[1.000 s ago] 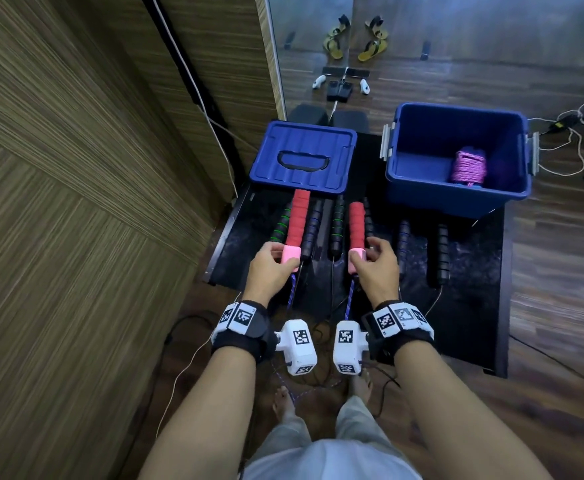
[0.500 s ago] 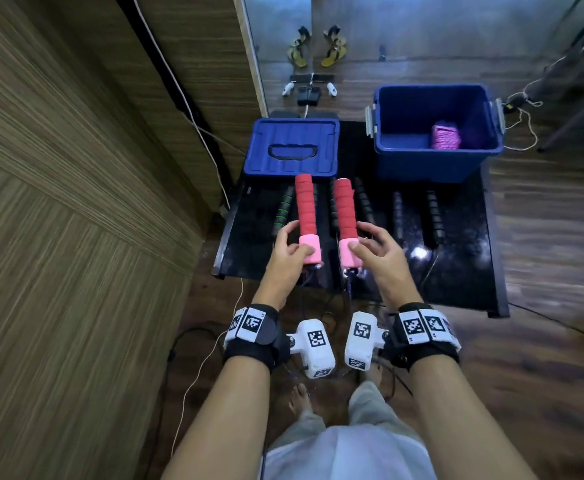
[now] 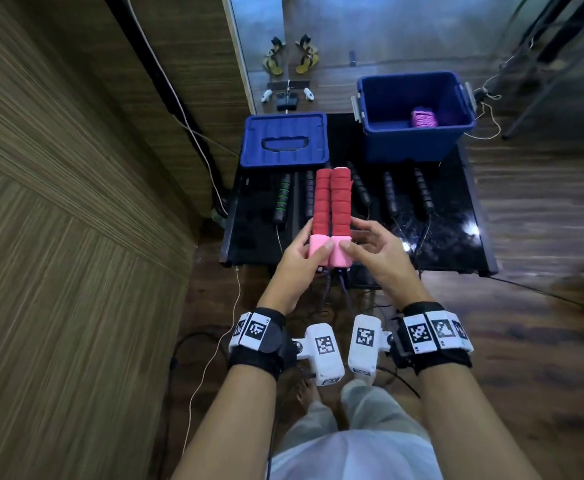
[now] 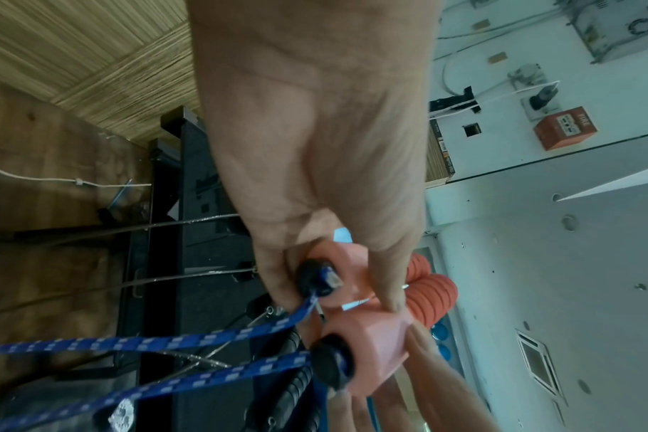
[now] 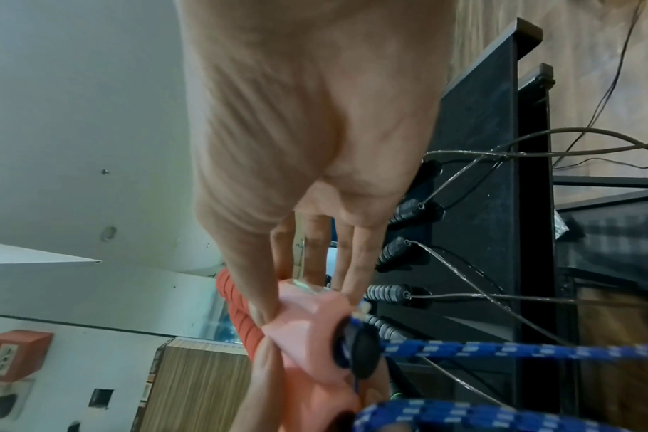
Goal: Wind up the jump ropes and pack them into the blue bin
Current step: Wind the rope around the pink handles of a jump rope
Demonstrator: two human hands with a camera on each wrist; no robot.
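Observation:
Two red foam handles (image 3: pixel 332 202) with pink end caps are held side by side above the black table (image 3: pixel 456 237). My left hand (image 3: pixel 314 241) grips the pink cap of the left handle, and my right hand (image 3: pixel 350 235) pinches the pink cap of the right one. The blue checked rope (image 4: pixel 167 342) hangs from both caps toward the floor, and the right wrist view shows this rope (image 5: pixel 500 349) leaving the cap. The blue bin (image 3: pixel 380 147) stands at the table's far right with a wound pink rope (image 3: pixel 424 117) inside.
The blue lid (image 3: pixel 285 140) lies at the table's far left. Several black-handled ropes (image 3: pixel 389 195) and a green-striped handle (image 3: pixel 281 199) lie on the table, with thin cords trailing off its near edge. A wood-panel wall (image 3: pixel 75 202) runs along the left. Cables cross the floor.
Both hands lifted the red handles off the table and brought them together until they touch side by side. The view has pulled back from the table.

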